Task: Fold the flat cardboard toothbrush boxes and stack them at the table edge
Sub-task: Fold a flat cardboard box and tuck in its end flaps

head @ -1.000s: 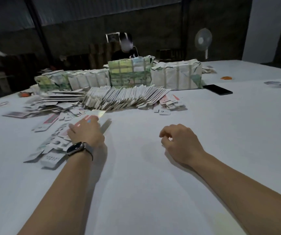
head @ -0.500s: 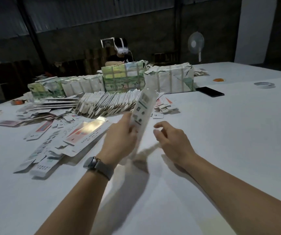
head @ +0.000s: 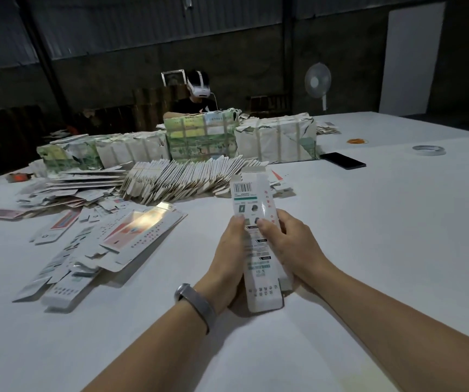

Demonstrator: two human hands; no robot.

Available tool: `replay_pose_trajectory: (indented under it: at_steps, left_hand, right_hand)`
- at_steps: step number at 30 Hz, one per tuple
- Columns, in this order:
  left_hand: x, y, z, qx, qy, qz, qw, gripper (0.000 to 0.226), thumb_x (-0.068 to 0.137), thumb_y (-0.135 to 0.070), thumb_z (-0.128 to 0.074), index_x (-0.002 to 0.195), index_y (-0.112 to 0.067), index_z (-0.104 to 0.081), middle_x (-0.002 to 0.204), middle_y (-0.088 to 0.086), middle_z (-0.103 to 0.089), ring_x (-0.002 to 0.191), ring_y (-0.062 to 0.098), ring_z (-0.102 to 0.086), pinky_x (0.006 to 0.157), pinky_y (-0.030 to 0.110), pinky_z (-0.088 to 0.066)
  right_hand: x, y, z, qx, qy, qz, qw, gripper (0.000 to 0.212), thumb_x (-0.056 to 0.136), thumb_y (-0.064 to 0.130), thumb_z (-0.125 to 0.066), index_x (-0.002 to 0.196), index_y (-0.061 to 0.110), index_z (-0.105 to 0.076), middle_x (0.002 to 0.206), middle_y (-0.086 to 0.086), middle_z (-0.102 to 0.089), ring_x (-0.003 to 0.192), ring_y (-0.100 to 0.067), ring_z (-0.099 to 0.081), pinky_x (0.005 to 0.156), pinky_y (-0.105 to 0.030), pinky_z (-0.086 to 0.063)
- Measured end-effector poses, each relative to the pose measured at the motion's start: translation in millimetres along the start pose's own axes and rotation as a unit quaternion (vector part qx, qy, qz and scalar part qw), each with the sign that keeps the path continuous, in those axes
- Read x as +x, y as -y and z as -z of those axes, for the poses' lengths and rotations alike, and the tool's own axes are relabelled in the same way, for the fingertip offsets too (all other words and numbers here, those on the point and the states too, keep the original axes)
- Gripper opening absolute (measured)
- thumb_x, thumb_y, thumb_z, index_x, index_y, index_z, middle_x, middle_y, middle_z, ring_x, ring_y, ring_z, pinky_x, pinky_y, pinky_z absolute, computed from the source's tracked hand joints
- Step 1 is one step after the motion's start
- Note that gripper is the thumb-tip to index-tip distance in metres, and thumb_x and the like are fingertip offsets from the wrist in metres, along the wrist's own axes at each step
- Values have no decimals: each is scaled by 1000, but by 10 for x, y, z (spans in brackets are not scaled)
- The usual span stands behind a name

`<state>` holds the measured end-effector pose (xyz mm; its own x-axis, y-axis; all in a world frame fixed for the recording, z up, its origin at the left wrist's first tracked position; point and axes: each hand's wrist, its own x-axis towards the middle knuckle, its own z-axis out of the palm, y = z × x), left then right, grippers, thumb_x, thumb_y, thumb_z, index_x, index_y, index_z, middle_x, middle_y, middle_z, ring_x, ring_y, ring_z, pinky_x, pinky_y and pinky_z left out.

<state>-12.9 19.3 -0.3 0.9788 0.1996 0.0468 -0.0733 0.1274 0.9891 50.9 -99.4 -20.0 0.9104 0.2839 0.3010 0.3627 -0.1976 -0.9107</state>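
Head view gives me both hands wrapped around one flat toothbrush box [head: 257, 244], held lengthwise above the white table [head: 369, 250] with its barcode end pointing away from me. My left hand [head: 227, 267] curls along the left edge with the thumb laid on the printed face, and my right hand [head: 289, 250] curls round the right edge, thumb pressing near the middle; both grip the card, nothing loose. What worries me from here: the blank looks thin, and if I squeeze the edges unevenly it may buckle across the panel instead of popping open along its creases, leaving a crumpled sleeve. The end flaps [head: 251, 172] stick out unsupported and could bend the wrong way or tear when tucked. My left forearm also hangs close to the loose scattered blanks [head: 108, 239], so a careless sweep might push them about. I see no folded pile at the near edge, so I judge this an early piece. Beyond lie a leaning row of flat blanks [head: 188, 176], wrapped bundles [head: 277, 141], a dark phone [head: 343, 160] and a tape roll [head: 429, 149]. Across the table sits a person wearing a headset [head: 198, 87], with a standing fan [head: 318, 80] in a dim, metal-walled room.
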Motion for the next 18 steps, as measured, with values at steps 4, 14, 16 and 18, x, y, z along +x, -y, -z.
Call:
replay_pose_trajectory:
  at_steps: [4,14,16,18]
  left_hand:
    - [23,-42,74,-103,4,56,993,77,98,-71,-13,108,-27,-76,102,12,-78,87,29,-77,63,35,-62]
    - [163,0,269,-101,31,56,993,67,101,-67,-22,116,-22,-70,97,14,-78,78,30,-77,57,38,-62]
    - [183,-11,288,-80,35,49,995,68,101,-66,-22,118,-21,-69,97,15,-77,76,30,-76,60,40,-63]
    - [191,-2,271,-61,35,43,997,65,103,-63,-22,118,-21,-69,95,14,-77,75,29,-75,62,39,-63]
  right_hand:
    - [-12,30,-37,-25,54,22,998,34,86,61,-50,105,35,-62,93,19,-74,80,-2,-71,69,-29,-60]
    - [-44,65,-75,-73,125,56,988,41,93,59,-46,113,28,-63,104,13,-74,92,-6,-70,80,-36,-59]
    - [-34,37,-63,-66,125,34,989,38,97,56,-48,107,25,-67,99,10,-76,88,-11,-72,82,-43,-59]
    - [-23,27,-57,-46,111,19,993,38,96,56,-49,100,24,-71,94,10,-77,85,-11,-73,83,-45,-59]
